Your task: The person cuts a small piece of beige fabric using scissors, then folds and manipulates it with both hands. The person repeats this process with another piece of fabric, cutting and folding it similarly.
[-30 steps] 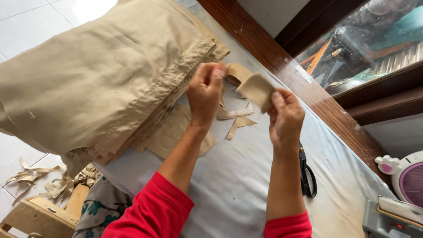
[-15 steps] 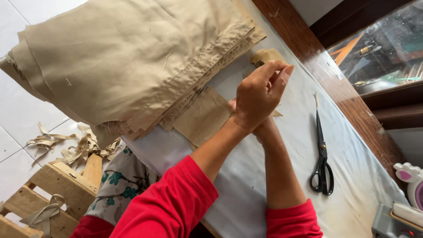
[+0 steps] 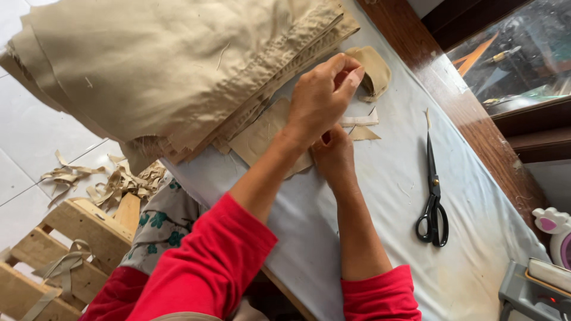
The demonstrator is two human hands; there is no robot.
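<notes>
Overhead, the person's left hand (image 3: 321, 98) pinches a small tan fabric piece (image 3: 373, 70) beside the stacked beige cloth (image 3: 172, 65), steadying it; the right hand (image 3: 334, 156) lies beneath, fingers hidden.

A home tailoring workshop: stacked tan fabric (image 3: 166, 65) on a cloth-covered cutting table (image 3: 369, 238), black scissors (image 3: 433, 202) right, offcut scraps (image 3: 113, 181) on tiled floor left.

Right hand (image 3: 334, 156) fingers hidden behind left hand (image 3: 321, 98); grasp unclear.
</notes>
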